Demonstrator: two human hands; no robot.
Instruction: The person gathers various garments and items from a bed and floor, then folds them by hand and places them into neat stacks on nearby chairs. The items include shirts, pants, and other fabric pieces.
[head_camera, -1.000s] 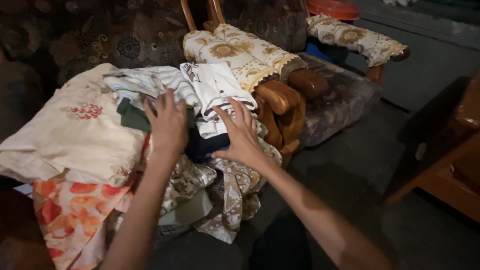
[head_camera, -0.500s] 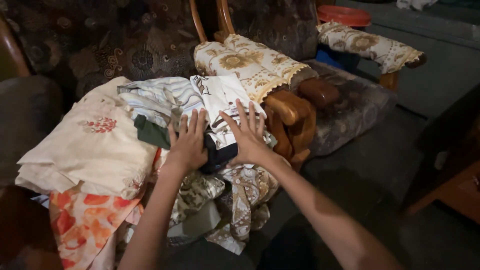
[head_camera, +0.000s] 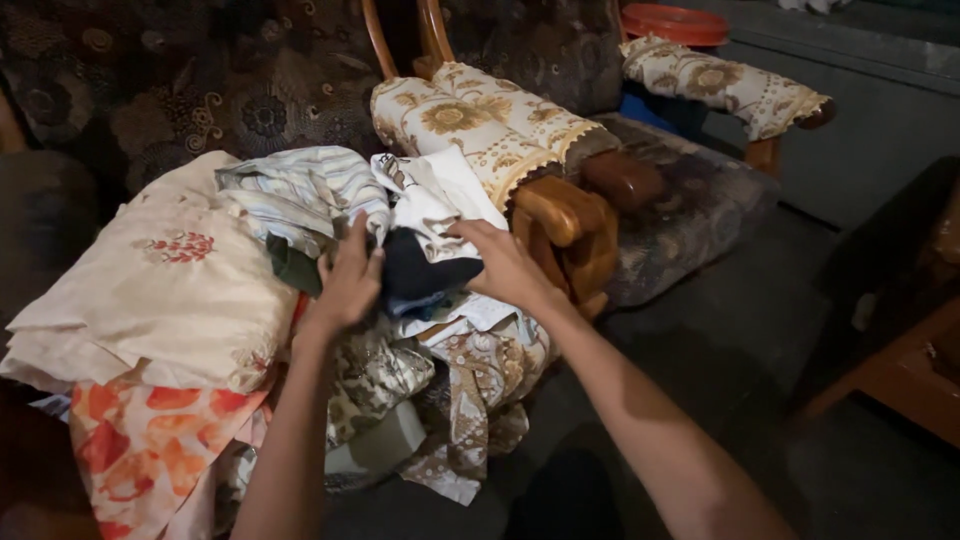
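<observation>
the sofa carries a loose heap of folded and half-folded laundry, and the heap crowds its front edge. the biggest piece, a cream cloth with a small red flower stitched on it, lies across the left side of the seat and overhangs the front edge, with an orange flowered cloth hanging down below it. my guess is that any tug in the middle of the heap could drag these two off the edge onto the floor, since little seems to hold them back.

a striped cloth and a white cloth sit at the back of the pile, against the padded armrest at the right end of the seat. both lean over the dark cloth in the middle, so pulling that one out would likely topple them or undo their folds.

a brown patterned cloth trails off the front edge, already close to the floor, and could slide the rest of the way.

the dark cloth lies mid-pile between both hands. the left hand has its fingers curled into the fabric at the cloth's left side; the right hand presses in at its right side, fingers bent around the bundle. the grip looks shallow, so the cloth may slip or unfold.
</observation>
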